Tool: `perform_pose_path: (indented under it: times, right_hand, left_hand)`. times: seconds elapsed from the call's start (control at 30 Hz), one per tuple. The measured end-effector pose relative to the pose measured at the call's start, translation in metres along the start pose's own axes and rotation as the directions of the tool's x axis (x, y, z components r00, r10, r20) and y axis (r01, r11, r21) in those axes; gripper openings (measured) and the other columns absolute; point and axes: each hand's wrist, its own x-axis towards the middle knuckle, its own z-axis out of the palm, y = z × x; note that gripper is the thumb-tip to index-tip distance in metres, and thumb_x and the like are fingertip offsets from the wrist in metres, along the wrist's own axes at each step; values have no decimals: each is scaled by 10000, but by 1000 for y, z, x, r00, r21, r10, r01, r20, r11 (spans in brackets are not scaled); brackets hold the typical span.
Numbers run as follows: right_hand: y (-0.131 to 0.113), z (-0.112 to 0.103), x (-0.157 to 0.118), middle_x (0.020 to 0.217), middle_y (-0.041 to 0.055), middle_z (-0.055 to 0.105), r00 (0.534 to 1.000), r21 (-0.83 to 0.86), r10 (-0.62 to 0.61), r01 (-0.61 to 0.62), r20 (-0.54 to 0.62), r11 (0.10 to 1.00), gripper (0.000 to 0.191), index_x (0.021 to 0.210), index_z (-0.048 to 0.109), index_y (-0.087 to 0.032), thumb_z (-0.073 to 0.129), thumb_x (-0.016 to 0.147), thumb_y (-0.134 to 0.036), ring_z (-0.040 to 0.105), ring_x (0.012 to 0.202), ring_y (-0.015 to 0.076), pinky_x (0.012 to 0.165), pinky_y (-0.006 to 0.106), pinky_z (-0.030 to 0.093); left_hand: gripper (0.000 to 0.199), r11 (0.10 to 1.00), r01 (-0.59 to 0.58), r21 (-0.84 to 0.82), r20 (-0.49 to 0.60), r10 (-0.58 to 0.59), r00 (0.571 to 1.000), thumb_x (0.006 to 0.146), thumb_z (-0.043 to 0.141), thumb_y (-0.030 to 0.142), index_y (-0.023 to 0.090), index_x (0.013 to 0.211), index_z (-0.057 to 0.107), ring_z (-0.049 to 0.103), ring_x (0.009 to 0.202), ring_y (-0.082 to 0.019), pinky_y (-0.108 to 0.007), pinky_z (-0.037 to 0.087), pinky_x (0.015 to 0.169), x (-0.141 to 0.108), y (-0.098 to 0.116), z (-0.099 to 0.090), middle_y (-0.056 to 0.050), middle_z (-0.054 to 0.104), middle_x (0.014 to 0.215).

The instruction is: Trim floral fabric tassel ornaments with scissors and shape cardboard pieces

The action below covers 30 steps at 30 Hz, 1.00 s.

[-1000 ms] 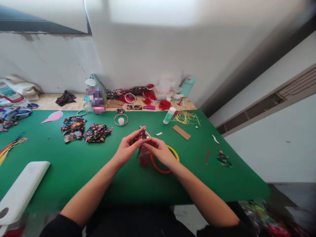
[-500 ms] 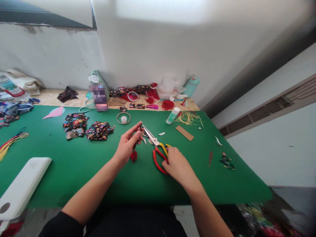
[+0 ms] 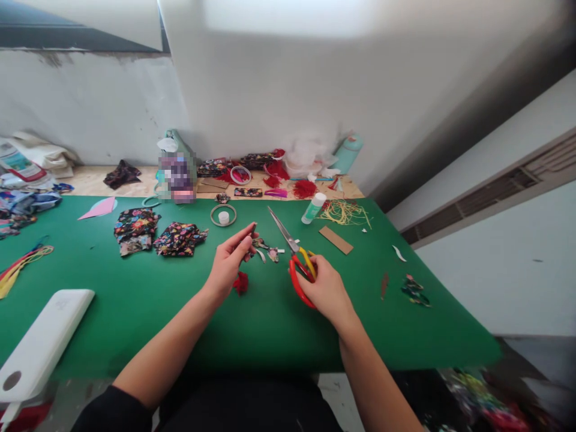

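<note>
My right hand [image 3: 326, 288] is closed round the handles of a pair of scissors [image 3: 300, 268], one handle red and the other yellow. The closed blades point up and to the left, apart from my left hand. My left hand [image 3: 229, 261] pinches a small dark piece [image 3: 253, 229], mostly hidden by the fingers; its kind does not show. A red tuft [image 3: 241, 283] hangs or lies just below that hand, and I cannot tell whether it is attached to the dark piece. Small fabric scraps [image 3: 272, 254] lie between my hands.
Black floral fabric pieces [image 3: 180, 239] lie on the green table mat [image 3: 270, 336] at left, near a grey ring [image 3: 213, 219]. A glue stick [image 3: 314, 208], a cardboard strip [image 3: 336, 240] and yellow cords [image 3: 344, 213] lie at right. A white power bank [image 3: 54, 330] rests at front left.
The scissors have moved away from my left hand to the right, and their blades have swung more upright. My left hand keeps its pinch in nearly the same place.
</note>
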Motion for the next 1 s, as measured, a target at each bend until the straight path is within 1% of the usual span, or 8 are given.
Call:
perform_pose_path:
  times: [0.07,0.13,0.23,0.33,0.47,0.57,0.8,1.0]
  right_hand:
    - [-3,-3,-2,758,29,585,999,33,-37,38,-31,999,354,851,480,-204,608,706,-501,563,583,177,529,285,424]
    - [-6,-5,-4,747,10,551,995,37,-85,86,-45,996,419,851,459,-212,642,669,-542,524,546,157,494,271,403]
    - [-8,-6,-5,690,-11,502,985,102,-165,171,-56,980,352,790,443,-218,629,713,-507,476,525,137,479,259,383]
    - [-9,-5,-6,680,-3,488,964,149,-242,257,-109,955,278,742,452,-212,616,751,-435,454,530,130,471,252,370]
    - [-10,-5,-7,679,-6,476,927,90,-317,340,-199,936,277,782,513,-198,668,710,-416,428,522,126,468,255,372]
    - [-10,-4,-7,668,-2,479,907,34,-353,370,-228,928,280,804,538,-190,665,718,-425,449,541,137,492,265,398]
    - [-9,-3,-9,692,32,555,892,-44,-381,382,-242,923,268,785,580,-183,634,746,-443,557,625,171,528,269,440]
    - [-4,-1,-7,721,53,613,842,-93,-458,451,-284,888,276,807,602,-162,634,752,-430,622,682,196,557,275,490]
  left_hand:
    - [393,1000,1,15,-16,-1,1000,745,661,391,210,1094,675,539,645,-80,-202,389,534,1,-1,0,-89,686,983]
    - [396,1000,4,18,-31,-4,1000,739,663,398,207,1085,679,541,641,-82,-201,385,526,1,-2,0,-90,690,970]
    - [393,1000,13,16,-47,-12,999,730,671,392,210,1078,683,540,642,-81,-198,382,524,2,-3,-1,-84,689,968]
    - [380,1000,14,18,-51,-13,999,724,678,381,211,1064,688,532,639,-76,-195,383,527,2,-2,-1,-76,688,965]
    - [369,1000,18,20,-61,-17,998,711,688,380,182,1023,705,501,589,-74,-198,378,523,2,-1,0,-40,669,745]
    - [377,999,27,25,-70,-25,997,707,689,385,163,1011,708,483,556,-79,-212,381,524,2,0,0,-19,628,634]
    - [403,999,35,-18,-65,-37,997,683,710,396,159,1009,711,495,580,-83,-208,371,532,1,1,-1,-28,636,649]
    - [408,999,38,-6,-50,-38,998,697,701,404,149,1016,709,485,573,-78,-201,349,521,0,2,-2,-30,629,652]
